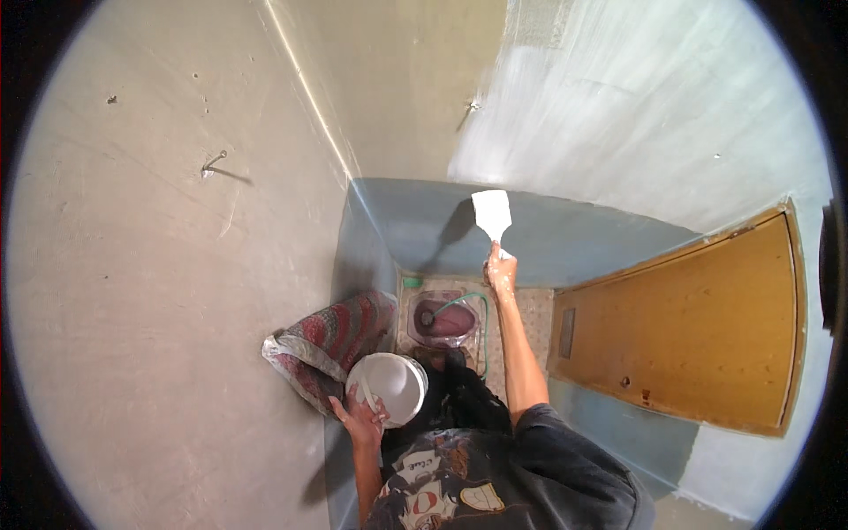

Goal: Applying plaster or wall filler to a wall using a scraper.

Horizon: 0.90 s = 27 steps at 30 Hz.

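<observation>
My right hand (501, 270), spotted with white, is stretched out ahead and closed around the handle of a wide flat paintbrush (492, 215). White paint coats the brush, which points up in front of the blue-grey lower band of the far wall (565, 225); its shadow falls to the left. Low on the left, my left hand (360, 421) grips a white bucket (405, 389) at its near left side, by the rim. A pale strip lies across the bucket's mouth by my fingers; I cannot make out what it is. White paint smears the upper right wall (609, 115).
Left of the bucket stands a red-and-grey patterned sack (331, 340). A squat toilet (446, 320) is set in the tiled floor, with a green hose (485, 327) beside it. To the right is a wooden door (698, 322). A hook (210, 168) juts from the left wall.
</observation>
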Each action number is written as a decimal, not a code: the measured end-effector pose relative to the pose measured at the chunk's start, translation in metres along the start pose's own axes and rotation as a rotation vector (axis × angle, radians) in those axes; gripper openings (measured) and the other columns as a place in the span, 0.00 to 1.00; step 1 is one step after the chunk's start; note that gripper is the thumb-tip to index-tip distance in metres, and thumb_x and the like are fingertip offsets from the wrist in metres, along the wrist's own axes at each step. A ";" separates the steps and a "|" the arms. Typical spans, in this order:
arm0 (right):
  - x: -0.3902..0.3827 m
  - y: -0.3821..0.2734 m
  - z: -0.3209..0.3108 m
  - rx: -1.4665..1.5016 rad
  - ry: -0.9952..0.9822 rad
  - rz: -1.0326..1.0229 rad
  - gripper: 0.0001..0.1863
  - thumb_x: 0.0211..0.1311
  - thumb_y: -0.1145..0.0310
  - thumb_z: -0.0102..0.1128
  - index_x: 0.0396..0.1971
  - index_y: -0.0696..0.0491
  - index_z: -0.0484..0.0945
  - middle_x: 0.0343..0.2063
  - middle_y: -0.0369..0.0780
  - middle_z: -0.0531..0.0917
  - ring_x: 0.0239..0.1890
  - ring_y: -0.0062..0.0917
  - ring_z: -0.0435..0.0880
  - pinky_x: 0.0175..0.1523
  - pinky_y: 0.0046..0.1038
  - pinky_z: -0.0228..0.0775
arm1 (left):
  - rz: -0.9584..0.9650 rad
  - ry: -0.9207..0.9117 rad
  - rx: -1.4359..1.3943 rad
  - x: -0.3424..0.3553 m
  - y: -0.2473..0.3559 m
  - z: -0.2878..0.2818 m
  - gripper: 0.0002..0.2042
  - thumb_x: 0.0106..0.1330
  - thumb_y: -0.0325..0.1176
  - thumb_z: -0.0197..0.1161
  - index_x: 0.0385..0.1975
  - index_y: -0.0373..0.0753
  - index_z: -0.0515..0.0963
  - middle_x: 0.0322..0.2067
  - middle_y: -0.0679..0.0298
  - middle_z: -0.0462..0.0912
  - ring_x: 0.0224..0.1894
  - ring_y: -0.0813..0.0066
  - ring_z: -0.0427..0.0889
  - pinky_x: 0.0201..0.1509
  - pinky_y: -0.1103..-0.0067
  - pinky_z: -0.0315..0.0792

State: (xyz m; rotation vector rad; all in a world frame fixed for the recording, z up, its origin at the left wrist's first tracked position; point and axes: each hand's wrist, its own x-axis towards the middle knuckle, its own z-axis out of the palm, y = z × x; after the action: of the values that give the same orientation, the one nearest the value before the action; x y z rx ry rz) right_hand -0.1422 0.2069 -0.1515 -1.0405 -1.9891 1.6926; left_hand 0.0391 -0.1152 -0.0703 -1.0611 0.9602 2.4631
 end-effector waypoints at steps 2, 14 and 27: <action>0.001 -0.006 0.004 -0.014 -0.001 0.012 0.22 0.57 0.57 0.44 0.07 0.52 0.62 0.04 0.31 0.62 0.04 0.14 0.58 0.09 0.19 0.45 | -0.005 0.011 -0.022 -0.001 0.000 -0.003 0.37 0.48 0.70 0.31 0.49 0.46 0.55 0.24 0.56 0.68 0.16 0.72 0.64 0.17 0.81 0.57; -0.005 -0.108 0.016 0.343 -0.066 0.177 0.18 0.57 0.60 0.43 0.13 0.54 0.66 0.06 0.33 0.65 0.04 0.15 0.59 0.08 0.18 0.44 | 0.019 -0.007 0.065 -0.005 -0.002 0.000 0.40 0.45 0.72 0.35 0.49 0.43 0.57 0.23 0.59 0.67 0.19 0.72 0.64 0.18 0.81 0.57; -0.042 -0.183 -0.046 0.445 -0.002 -0.220 0.20 0.59 0.61 0.43 0.10 0.54 0.62 0.07 0.30 0.63 0.07 0.11 0.57 0.11 0.17 0.46 | 0.048 -0.005 0.073 -0.012 -0.004 -0.011 0.37 0.50 0.69 0.31 0.49 0.43 0.56 0.29 0.54 0.66 0.19 0.74 0.63 0.18 0.83 0.58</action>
State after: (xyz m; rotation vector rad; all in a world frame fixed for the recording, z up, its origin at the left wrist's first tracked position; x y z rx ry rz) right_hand -0.1405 0.2049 0.0423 -0.6387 -1.5516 1.8855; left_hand 0.0552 -0.1197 -0.0693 -1.0186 1.0773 2.4479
